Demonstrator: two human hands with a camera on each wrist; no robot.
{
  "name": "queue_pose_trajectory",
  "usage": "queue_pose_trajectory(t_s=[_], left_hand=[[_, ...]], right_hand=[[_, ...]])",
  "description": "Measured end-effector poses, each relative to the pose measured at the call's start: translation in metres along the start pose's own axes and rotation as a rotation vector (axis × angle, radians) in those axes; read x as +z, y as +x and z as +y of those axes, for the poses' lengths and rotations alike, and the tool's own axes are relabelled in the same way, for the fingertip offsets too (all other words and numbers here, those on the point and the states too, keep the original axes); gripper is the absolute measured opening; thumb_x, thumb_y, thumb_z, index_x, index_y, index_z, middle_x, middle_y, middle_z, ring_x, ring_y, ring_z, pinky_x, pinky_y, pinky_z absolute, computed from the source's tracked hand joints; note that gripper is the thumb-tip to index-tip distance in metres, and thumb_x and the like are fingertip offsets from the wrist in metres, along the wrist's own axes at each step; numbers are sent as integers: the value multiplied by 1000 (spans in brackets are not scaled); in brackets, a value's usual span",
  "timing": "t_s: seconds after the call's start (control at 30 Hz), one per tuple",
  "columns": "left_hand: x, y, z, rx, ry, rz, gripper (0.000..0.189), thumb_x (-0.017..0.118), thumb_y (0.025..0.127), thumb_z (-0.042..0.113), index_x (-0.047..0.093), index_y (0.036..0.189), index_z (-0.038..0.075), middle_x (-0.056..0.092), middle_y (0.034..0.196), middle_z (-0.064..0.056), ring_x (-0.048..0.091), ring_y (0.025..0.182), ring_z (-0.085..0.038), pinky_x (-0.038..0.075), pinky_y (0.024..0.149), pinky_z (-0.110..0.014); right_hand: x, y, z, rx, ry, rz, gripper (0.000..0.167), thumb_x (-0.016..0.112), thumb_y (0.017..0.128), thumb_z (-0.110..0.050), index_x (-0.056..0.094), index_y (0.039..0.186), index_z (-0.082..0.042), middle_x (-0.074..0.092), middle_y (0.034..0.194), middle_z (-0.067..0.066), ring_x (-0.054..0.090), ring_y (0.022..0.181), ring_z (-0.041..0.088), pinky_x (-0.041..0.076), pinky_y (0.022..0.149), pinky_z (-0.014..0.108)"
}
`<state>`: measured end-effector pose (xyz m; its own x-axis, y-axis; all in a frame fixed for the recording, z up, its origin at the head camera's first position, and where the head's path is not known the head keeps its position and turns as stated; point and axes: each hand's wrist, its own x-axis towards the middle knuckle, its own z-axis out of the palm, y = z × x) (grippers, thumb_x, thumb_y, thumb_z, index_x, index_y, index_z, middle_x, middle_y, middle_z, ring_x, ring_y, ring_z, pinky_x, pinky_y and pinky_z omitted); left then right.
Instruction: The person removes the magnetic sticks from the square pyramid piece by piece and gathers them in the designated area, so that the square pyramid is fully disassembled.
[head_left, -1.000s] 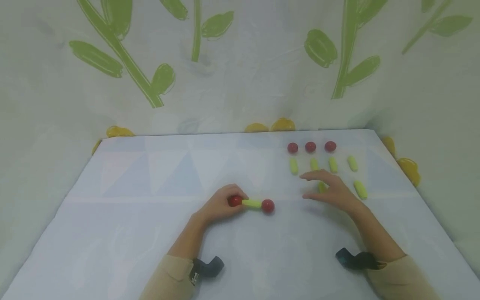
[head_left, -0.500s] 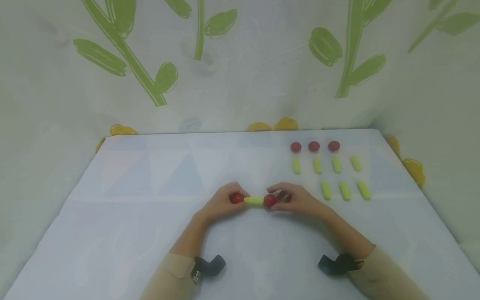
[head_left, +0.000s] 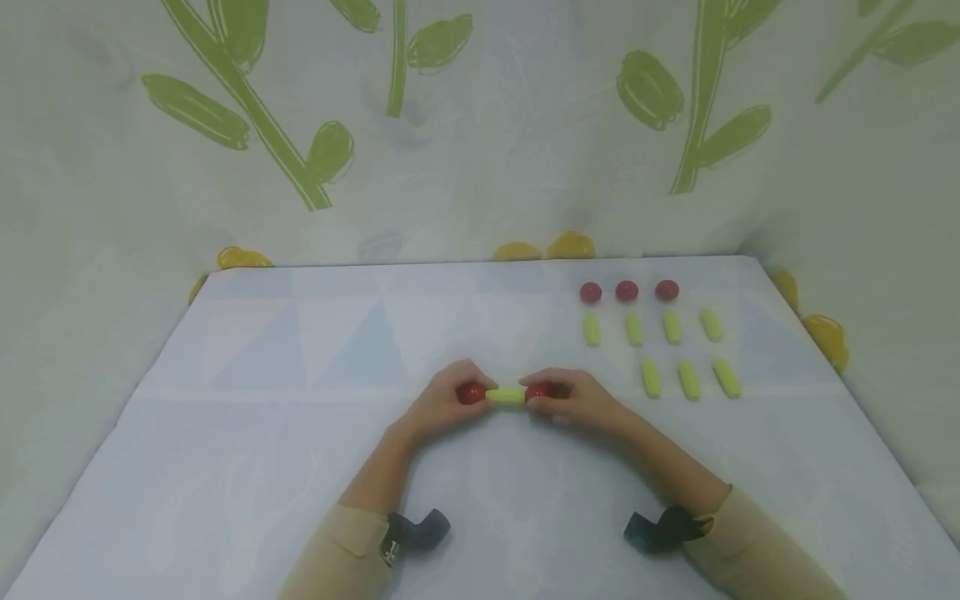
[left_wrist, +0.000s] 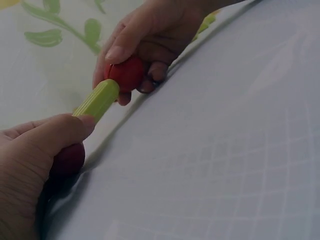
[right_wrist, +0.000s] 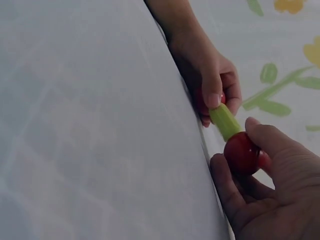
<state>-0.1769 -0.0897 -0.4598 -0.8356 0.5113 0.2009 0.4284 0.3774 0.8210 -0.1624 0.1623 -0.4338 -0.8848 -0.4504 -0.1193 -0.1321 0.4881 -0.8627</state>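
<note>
A ribbed yellow-green rod (head_left: pixel 506 397) joins two red balls, one at each end, in the middle of the head view. My left hand (head_left: pixel 442 404) grips the left red ball (head_left: pixel 471 393), its thumb reaching onto the rod's end in the left wrist view. On the other side, my right hand (head_left: pixel 588 404) pinches the right red ball (right_wrist: pixel 241 154) between thumb and fingers. The rod (left_wrist: pixel 97 100) runs straight from ball to ball, and fingers hide part of each ball.
Three red balls (head_left: pixel 626 291) lie in a row at the back right of the white table (head_left: pixel 300 500). In front of them, several loose yellow-green rods (head_left: pixel 672 328) lie in two rows. A wall with painted leaves (head_left: pixel 651 90) rises behind the table.
My right hand has come in from the loose rods on the right and taken hold of the right ball. My left hand keeps its grip, with the joined piece now straighter.
</note>
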Motion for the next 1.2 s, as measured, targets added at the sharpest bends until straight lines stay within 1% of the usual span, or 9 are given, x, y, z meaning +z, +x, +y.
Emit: queue_pose_trajectory(t_s=[0.27, 0.37, 0.47, 0.53, 0.63, 0.8, 0.93, 1.03, 1.2], left_hand=[[1, -1, -1, 24, 4, -12, 18, 74, 79, 13, 68, 95, 20, 60, 88, 9, 54, 83, -9, 47, 72, -24], [1, -2, -3, 12, 9, 0, 19, 75, 78, 13, 69, 93, 21, 60, 87, 9, 53, 81, -9, 46, 71, -23], [1, -2, -4, -6, 8, 13, 18, 75, 78, 13, 70, 93, 22, 60, 86, 9, 53, 81, -10, 46, 70, -23], [1, -1, -4, -13, 9, 15, 18, 74, 79, 14, 70, 94, 22, 60, 87, 9, 53, 81, -10, 46, 70, -24], [1, -1, -3, -22, 13, 15, 17, 74, 79, 15, 70, 95, 21, 60, 88, 9, 53, 82, -11, 46, 70, -24], [1, 0, -1, -29, 30, 7, 18, 74, 79, 15, 69, 95, 21, 60, 89, 9, 53, 82, -10, 46, 71, -23], [2, 1, -3, -21, 41, 2, 18, 74, 79, 15, 69, 96, 21, 60, 89, 10, 52, 82, -9, 46, 71, -23], [2, 0, -4, -3, 46, 4, 20, 74, 80, 15, 69, 98, 20, 60, 91, 9, 53, 84, -10, 46, 71, -24], [2, -1, -3, -3, 45, 22, 33, 76, 78, 17, 66, 109, 18, 62, 100, 8, 55, 93, -9, 48, 80, -25]], right_hand=[[4, -1, 2, -116, -66, 73, 24, 72, 81, -17, 69, 104, -16, 66, 99, -2, 59, 88, 14, 53, 78, 24], [5, -2, 5, -69, -111, 129, 14, 70, 80, -16, 70, 94, -18, 66, 93, -4, 58, 85, 14, 52, 74, 26], [2, -1, 6, 5, -127, 166, 9, 70, 81, -19, 70, 90, -22, 66, 94, -5, 57, 88, 14, 51, 76, 29], [-1, -1, 5, 28, -105, 150, 12, 70, 83, -21, 69, 94, -20, 65, 99, -3, 57, 93, 17, 52, 79, 32], [-4, 0, 4, 44, -78, 78, 17, 68, 85, -21, 65, 102, -18, 61, 106, 1, 54, 99, 20, 51, 85, 35], [-9, 0, 4, 100, -48, -17, 26, 63, 86, -13, 58, 111, -17, 55, 114, 3, 49, 106, 22, 49, 90, 37], [-12, -2, 6, 65, -35, -60, 30, 61, 89, -12, 54, 118, -14, 54, 116, 5, 48, 109, 23, 48, 94, 40], [-15, -2, 7, 32, -7, -34, 32, 63, 89, -17, 54, 120, -16, 56, 116, 3, 50, 108, 21, 47, 95, 39], [-20, -2, 6, -1, 58, 82, 35, 71, 85, -24, 58, 116, -19, 60, 113, -1, 57, 105, 18, 51, 91, 33]])
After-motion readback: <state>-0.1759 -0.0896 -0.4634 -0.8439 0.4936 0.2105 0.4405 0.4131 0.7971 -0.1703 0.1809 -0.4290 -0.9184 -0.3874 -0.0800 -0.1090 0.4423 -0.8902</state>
